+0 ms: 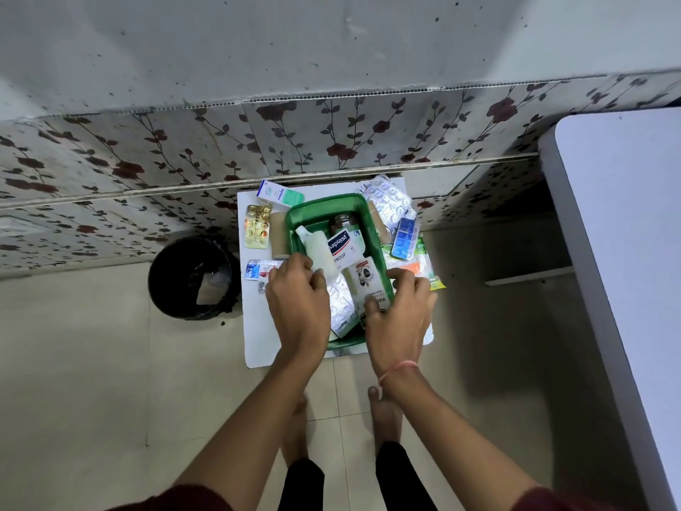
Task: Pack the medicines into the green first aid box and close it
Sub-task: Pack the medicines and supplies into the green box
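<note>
Green rigid plastic first aid box (294, 215), light and half packed, takes cartons as left hand (296, 300) and right hand (400, 307) press loosely curled inside; best lifted by its rim.

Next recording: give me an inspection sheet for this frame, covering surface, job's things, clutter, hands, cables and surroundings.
Surface: small white table, crowded.
Job's things: green first aid box open, holding a white bottle, plaster box and foil strips; no lid seen.
Clutter: gold capsule strip, tan roll, teal carton, blue blister pack, silver blister strips still outside.
Hands: left hand on the bottle's base; right hand on a white carton.
Cables: nothing seen.
Surroundings: black bin, floral wall, tiled floor.
</note>
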